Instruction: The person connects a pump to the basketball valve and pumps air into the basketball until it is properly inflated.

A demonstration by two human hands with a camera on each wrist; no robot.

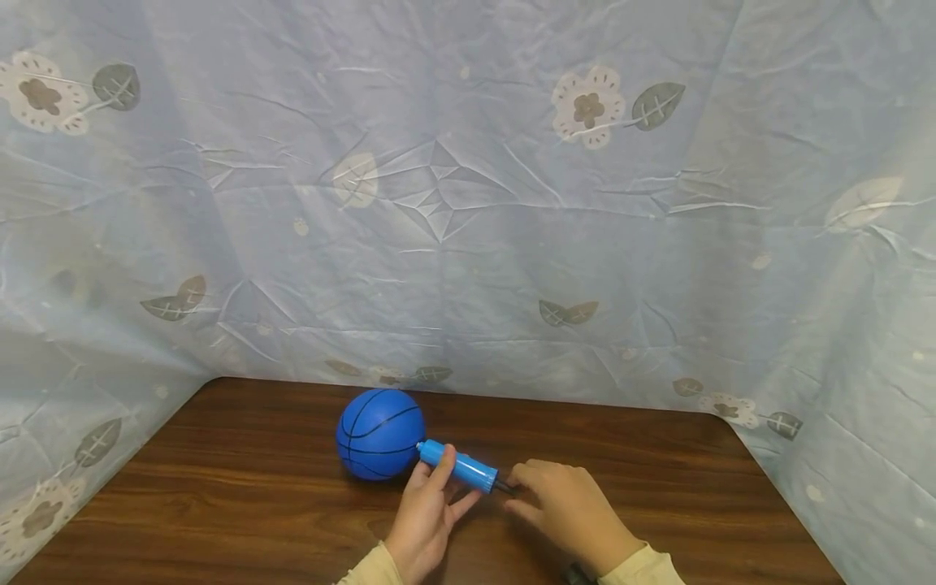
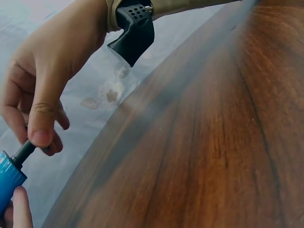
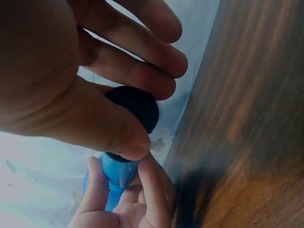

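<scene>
A blue ball [image 1: 380,431] with black basketball lines sits on the brown wooden table. To its right is a blue hand pump [image 1: 468,471], tilted, its narrow tip meeting the ball's edge in the head view; whether the tip is inside the ball I cannot tell. My left hand [image 1: 426,516] grips the pump's barrel, thumb on top. At the other end, my right hand [image 1: 570,508] pinches the black handle [image 3: 135,104] between thumb and fingers. A short dark rod [image 2: 23,153] shows between barrel and right hand in the left wrist view.
A pale blue curtain [image 1: 468,268] with flowers and leaves hangs behind the table [image 1: 241,479] and along both sides. A black wrist camera [image 2: 133,35] is strapped to the right wrist.
</scene>
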